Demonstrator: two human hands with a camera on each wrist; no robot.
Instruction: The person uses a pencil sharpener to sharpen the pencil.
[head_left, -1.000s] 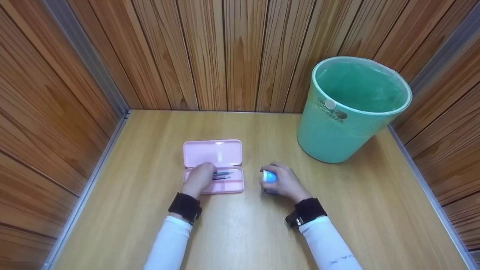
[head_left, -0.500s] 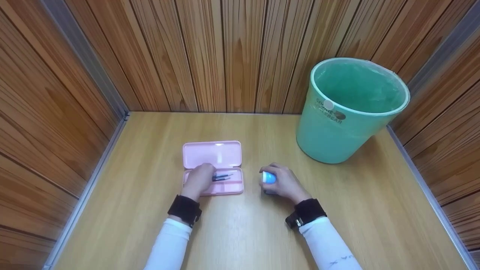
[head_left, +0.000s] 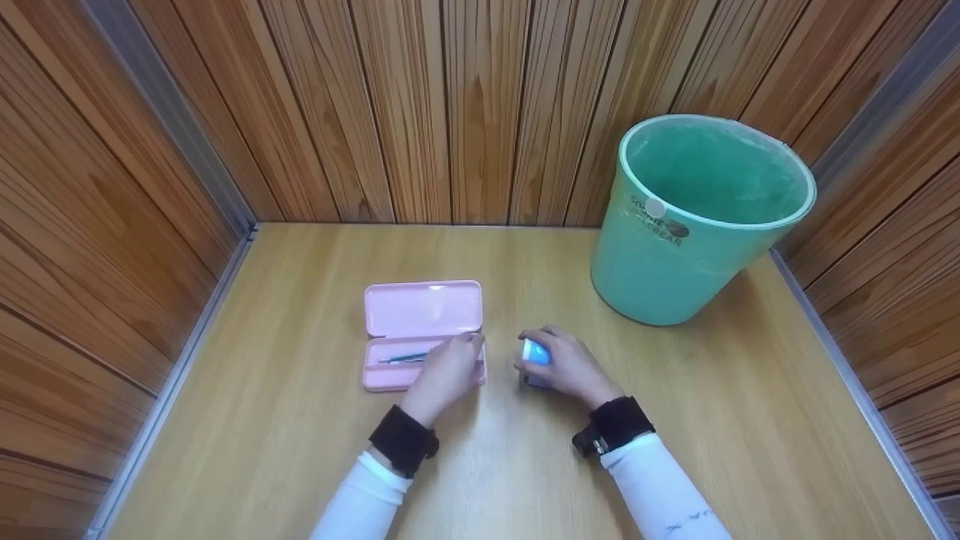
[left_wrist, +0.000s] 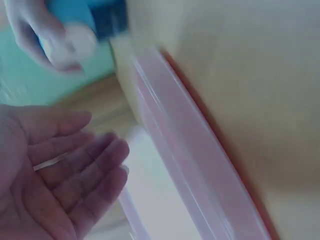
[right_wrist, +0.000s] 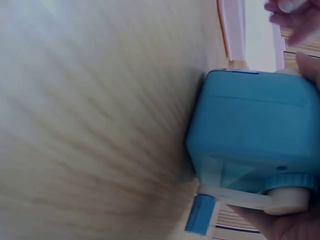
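Note:
A pink pencil case (head_left: pixel 424 309) lies on the table with its lid raised. Several pencils (head_left: pixel 405 358) rest in its rear compartment. My left hand (head_left: pixel 448 371) hovers over the right part of the case and hides that end; the left wrist view shows its fingers (left_wrist: pixel 95 170) loosely bent, with no pencil seen in them. To the right of the case, my right hand (head_left: pixel 574 367) grips a blue crank pencil sharpener (right_wrist: pixel 255 120), standing on the table. Its white crank arm and blue handle (right_wrist: pixel 200 215) show in the right wrist view.
A green bin (head_left: pixel 660 277) with a clear liner stands at the back right of the table (head_left: pixel 300 285). Wood-panelled walls (head_left: pixel 480 112) enclose the back and both sides.
My left hand has moved from the left part of the case to its right end, uncovering the pencils' left ends. The right hand stays on the sharpener.

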